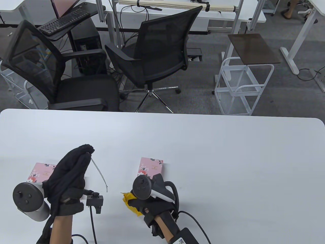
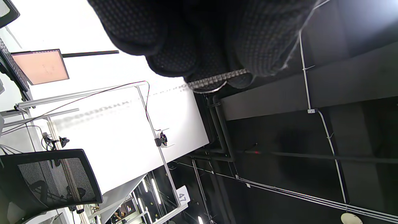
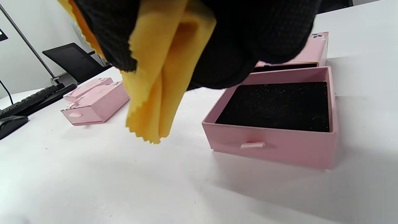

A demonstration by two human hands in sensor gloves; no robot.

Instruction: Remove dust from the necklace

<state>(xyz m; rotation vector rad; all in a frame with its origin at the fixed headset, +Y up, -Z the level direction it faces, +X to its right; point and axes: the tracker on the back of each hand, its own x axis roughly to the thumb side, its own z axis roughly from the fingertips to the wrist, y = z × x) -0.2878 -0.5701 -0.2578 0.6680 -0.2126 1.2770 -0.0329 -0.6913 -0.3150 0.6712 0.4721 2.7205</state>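
My left hand (image 1: 86, 150) is raised above the table, fingertips pinching one end of a thin silver chain necklace (image 1: 100, 174) that hangs down and swings clear of the table. In the left wrist view the chain (image 2: 214, 80) runs out from between my gloved fingers (image 2: 248, 46). My right hand (image 1: 142, 203) grips a folded yellow cloth (image 1: 129, 202) low over the table; it hangs from my fingers in the right wrist view (image 3: 158, 77). The cloth and the necklace are apart.
A pink floral jewellery box (image 1: 150, 166) sits beyond my right hand, its drawer (image 3: 276, 124) pulled out with black lining. A second pink box (image 1: 40, 172) lies behind my left hand, also open (image 3: 93, 104). The white table (image 1: 228, 165) stretches right.
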